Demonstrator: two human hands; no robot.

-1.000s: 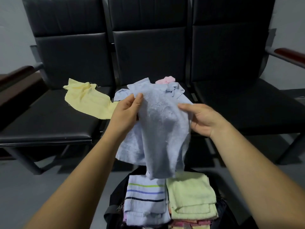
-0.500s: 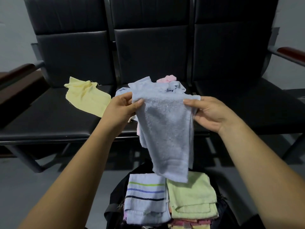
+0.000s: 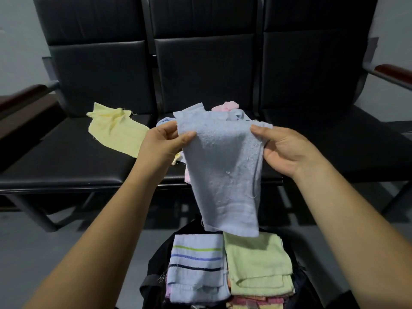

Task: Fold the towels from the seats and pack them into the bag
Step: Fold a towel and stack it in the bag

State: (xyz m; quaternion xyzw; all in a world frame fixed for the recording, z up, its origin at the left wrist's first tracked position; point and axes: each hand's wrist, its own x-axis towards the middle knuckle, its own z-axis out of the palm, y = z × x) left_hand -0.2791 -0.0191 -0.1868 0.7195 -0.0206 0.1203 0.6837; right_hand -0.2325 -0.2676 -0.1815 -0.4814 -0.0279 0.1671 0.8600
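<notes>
Left hand (image 3: 162, 146), right hand (image 3: 287, 150) pinch blue towel (image 3: 223, 170) top corners; we hang it flat for folding above bag (image 3: 153, 266).

The terry towel (image 3: 223, 166) is done in plain pale blue. On the black vinyl seats (image 3: 66, 157), a crumpled towel (image 3: 116, 130) is seen in soft pastel yellow, and a bit of pink cloth (image 3: 225, 106) is spotted too. In the black bag (image 3: 153, 268), a striped towel (image 3: 196, 275) is marked with lime, violet-blue and navy lines on pale blue, and a folded towel (image 3: 256, 264) is coloured light green. The armrests (image 3: 392, 71) are finished reddish-brown.
</notes>
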